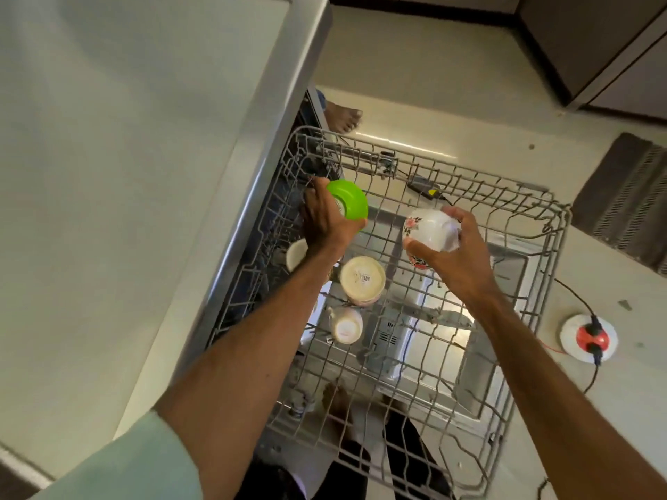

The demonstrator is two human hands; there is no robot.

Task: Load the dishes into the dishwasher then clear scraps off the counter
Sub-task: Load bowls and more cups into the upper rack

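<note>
The grey wire dishwasher rack (534, 218) is pulled out below me. My left hand (325, 221) grips a green bowl (348, 198), turned upside down, over the rack's far left corner. My right hand (458, 250) holds a white bowl with red flowers (427, 229), also bottom up, above the middle of the rack. In the rack stand a cream bowl (362, 279) upside down, a small white cup (344, 324) below it and another white dish (296, 254) partly hidden by my left wrist.
The pale counter (126, 175) with its steel edge runs along the left. The open dishwasher door (505, 283) lies under the rack. On the floor to the right are a red and white plug socket (590, 337) with cables and a grey mat (628, 196). Someone's bare foot (343, 117) shows beyond the rack.
</note>
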